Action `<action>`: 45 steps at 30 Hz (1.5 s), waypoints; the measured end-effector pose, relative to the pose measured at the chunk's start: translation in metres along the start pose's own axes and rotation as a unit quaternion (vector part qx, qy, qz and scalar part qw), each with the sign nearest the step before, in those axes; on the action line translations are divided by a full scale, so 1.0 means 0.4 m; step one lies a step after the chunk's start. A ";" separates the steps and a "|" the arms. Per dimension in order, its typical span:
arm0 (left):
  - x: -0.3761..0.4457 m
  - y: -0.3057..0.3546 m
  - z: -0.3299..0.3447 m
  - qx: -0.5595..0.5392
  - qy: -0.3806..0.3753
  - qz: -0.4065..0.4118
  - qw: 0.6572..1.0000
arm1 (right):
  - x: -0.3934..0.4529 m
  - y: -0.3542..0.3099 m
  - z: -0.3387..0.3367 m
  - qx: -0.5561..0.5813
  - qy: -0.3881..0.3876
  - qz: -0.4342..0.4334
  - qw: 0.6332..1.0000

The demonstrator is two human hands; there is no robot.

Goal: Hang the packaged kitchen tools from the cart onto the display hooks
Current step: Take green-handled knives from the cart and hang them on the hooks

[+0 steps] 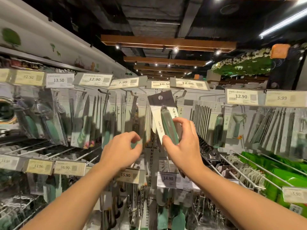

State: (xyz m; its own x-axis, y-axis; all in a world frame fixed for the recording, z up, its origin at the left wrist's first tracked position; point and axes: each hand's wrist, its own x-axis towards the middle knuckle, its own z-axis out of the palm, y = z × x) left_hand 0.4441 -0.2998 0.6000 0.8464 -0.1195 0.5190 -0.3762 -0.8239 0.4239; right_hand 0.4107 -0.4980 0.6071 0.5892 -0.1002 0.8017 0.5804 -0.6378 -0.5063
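My right hand point(180, 143) grips a packaged kitchen tool point(166, 112) with a green handle on a white and dark card. The card tilts left and its hang hole is near the top, just under the 10.50 price tag point(160, 84) and beside a bare display hook point(181, 94). My left hand point(123, 149) is raised to the left of it, its fingertips pinching the lower edge of a hanging pack point(137, 143) in the row of packs. The cart is out of view.
Rows of packaged knives and tools point(83, 120) hang on hooks left and right, under price tags. Wire hooks point(232, 170) jut out at lower right beside green packs point(282, 176). More tools hang on the row below.
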 end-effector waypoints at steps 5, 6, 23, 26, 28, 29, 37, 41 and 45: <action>0.005 -0.011 -0.004 0.127 -0.049 0.002 0.991 | 0.039 -0.021 0.012 0.017 0.001 0.039 0.999; 0.005 -0.013 -0.001 0.131 -0.054 0.004 0.990 | 0.044 -0.021 0.016 0.008 -0.007 0.050 0.999; 0.062 -0.035 0.050 0.108 -0.033 0.043 0.993 | 0.193 0.121 0.127 0.079 -0.100 0.266 0.956; 0.063 -0.048 0.057 0.110 -0.031 0.043 0.993 | 0.211 0.139 0.142 0.105 -0.098 0.290 0.946; 0.060 -0.058 0.060 0.109 -0.030 0.041 0.993 | 0.218 0.148 0.151 0.094 -0.109 0.286 0.948; 0.058 -0.064 0.062 0.109 -0.030 0.039 0.993 | 0.221 0.152 0.154 0.095 -0.112 0.282 0.948; 0.007 -0.080 0.064 0.107 -0.045 0.001 0.993 | 0.193 0.150 0.139 0.043 -0.137 0.297 0.944; -0.037 -0.042 0.044 0.159 0.017 0.013 0.987 | 0.144 0.106 0.076 -0.033 -0.167 0.238 0.956; -0.076 0.038 0.011 0.137 0.016 -0.018 0.990 | 0.091 0.050 0.003 -0.042 -0.214 0.177 0.960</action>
State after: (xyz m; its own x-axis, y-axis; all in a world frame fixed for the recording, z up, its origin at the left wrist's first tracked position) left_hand 0.4143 -0.3112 0.5873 0.8436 -0.0728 0.5320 -0.2254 -0.9472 0.2279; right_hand 0.4445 -0.5136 0.6258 0.9282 -0.0111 0.3718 0.2646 -0.6828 -0.6810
